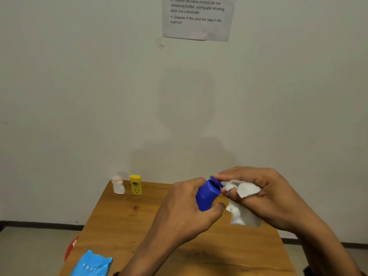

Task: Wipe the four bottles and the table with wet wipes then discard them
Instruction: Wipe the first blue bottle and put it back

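My left hand (186, 208) grips a blue bottle (207, 195) above the wooden table (123, 226), tilted with its cap toward the upper right. My right hand (256, 192) holds a white wet wipe (246, 198) bunched in its fingers and presses it against the bottle's cap end. Part of the wipe hangs down below the hand. A small white bottle (118, 185) and a yellow bottle (136, 184) stand upright side by side at the table's far left corner. A fourth bottle is not in view.
A light blue wet-wipe pack (92, 263) lies at the table's near left edge. A red bin's rim (70, 250) shows on the floor just left of the table. The table's far edge meets the wall, where an instruction sheet (197, 16) hangs.
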`<action>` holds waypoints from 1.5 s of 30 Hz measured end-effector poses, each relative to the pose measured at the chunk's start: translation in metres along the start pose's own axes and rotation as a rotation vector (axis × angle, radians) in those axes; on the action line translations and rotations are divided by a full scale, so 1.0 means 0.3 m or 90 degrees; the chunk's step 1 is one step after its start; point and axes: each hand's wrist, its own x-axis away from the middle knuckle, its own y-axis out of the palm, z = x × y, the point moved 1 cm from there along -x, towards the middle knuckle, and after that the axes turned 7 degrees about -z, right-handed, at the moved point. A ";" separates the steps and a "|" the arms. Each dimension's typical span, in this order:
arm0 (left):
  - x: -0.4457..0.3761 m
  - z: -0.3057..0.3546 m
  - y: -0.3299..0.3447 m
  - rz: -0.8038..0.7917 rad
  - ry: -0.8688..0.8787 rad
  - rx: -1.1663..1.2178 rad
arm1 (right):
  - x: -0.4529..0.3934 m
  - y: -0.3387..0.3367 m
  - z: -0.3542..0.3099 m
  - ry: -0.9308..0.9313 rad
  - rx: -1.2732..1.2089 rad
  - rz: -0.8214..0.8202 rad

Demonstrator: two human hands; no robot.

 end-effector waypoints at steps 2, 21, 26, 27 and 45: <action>0.002 0.002 0.000 0.006 -0.004 -0.004 | 0.000 0.007 -0.002 -0.025 0.030 0.024; 0.018 0.003 0.015 0.044 -0.037 -0.047 | 0.005 0.084 -0.019 -0.176 0.273 0.086; 0.025 0.003 0.018 0.054 -0.027 -0.060 | 0.007 0.087 -0.034 -0.088 0.248 0.057; 0.025 0.001 0.017 0.056 -0.022 -0.059 | 0.007 0.084 -0.037 -0.065 0.230 0.050; 0.016 0.016 0.036 -0.014 0.040 -0.072 | -0.011 -0.009 -0.069 -0.022 0.221 -0.082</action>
